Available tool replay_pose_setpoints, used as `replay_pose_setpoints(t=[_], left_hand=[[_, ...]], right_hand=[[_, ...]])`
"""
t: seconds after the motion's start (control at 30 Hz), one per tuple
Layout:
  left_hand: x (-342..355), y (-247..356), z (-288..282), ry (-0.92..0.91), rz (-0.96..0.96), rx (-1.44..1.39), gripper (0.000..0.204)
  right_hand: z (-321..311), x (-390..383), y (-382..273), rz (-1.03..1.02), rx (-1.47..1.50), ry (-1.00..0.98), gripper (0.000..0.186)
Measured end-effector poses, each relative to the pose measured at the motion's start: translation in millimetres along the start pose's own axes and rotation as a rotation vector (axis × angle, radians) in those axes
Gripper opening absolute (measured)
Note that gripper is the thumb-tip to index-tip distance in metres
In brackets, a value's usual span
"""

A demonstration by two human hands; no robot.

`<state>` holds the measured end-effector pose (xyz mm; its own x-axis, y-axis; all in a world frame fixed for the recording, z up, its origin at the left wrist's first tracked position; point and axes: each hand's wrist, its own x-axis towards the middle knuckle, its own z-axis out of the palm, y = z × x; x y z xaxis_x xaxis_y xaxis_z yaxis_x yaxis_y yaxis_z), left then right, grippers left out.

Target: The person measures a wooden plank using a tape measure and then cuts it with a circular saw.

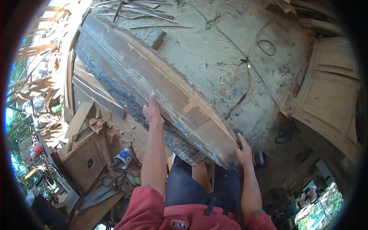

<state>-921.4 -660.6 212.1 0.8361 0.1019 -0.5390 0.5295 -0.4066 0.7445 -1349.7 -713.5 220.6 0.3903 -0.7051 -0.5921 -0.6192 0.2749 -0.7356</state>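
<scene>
A long weathered board (pixel 161 88), pale brown with a rough edge, lies diagonally from upper left toward my lower body. A darker, stained board (pixel 176 143) shows beneath its left side. My left hand (pixel 152 111) grips the upper board's left edge near the middle, thumb on top and fingers largely hidden. My right hand (pixel 243 151) holds the right edge near the lower end, fingers wrapped over it.
A grey block (pixel 153 37) and loose strips (pixel 149 11) lie on the dusty floor (pixel 268 88), with a cord (pixel 234 44) across it. Panelled wooden pieces (pixel 326 103) stand at right. Wood scraps, a wooden box (pixel 82 165) and a blue-white bucket (pixel 123 157) crowd the left.
</scene>
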Motion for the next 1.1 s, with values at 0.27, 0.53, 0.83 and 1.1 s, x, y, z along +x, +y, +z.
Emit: replay_pose_setpoints(t=[0.27, 0.53, 0.83, 1.1], left_hand=[[9.9, 9.4, -6.2, 0.212, 0.536, 0.667, 0.092], [19.5, 75.1, -1.0, -0.31, 1.005, 1.318, 0.1], [-2.2, 72.1, 17.7, -0.394, 0.965, 1.388, 0.103], [-7.7, 90.6, 20.9, -0.374, 0.961, 1.422, 0.101]], right_hand=[[-7.2, 13.0, 8.6, -0.029, 0.008, -0.189, 0.061], [-25.3, -6.3, 36.0, 0.026, 0.145, -0.179, 0.061], [-38.3, -26.3, 20.5, 0.161, 0.38, -0.174, 0.061], [-36.6, -18.3, 22.9, 0.137, 0.275, -0.148, 0.065]])
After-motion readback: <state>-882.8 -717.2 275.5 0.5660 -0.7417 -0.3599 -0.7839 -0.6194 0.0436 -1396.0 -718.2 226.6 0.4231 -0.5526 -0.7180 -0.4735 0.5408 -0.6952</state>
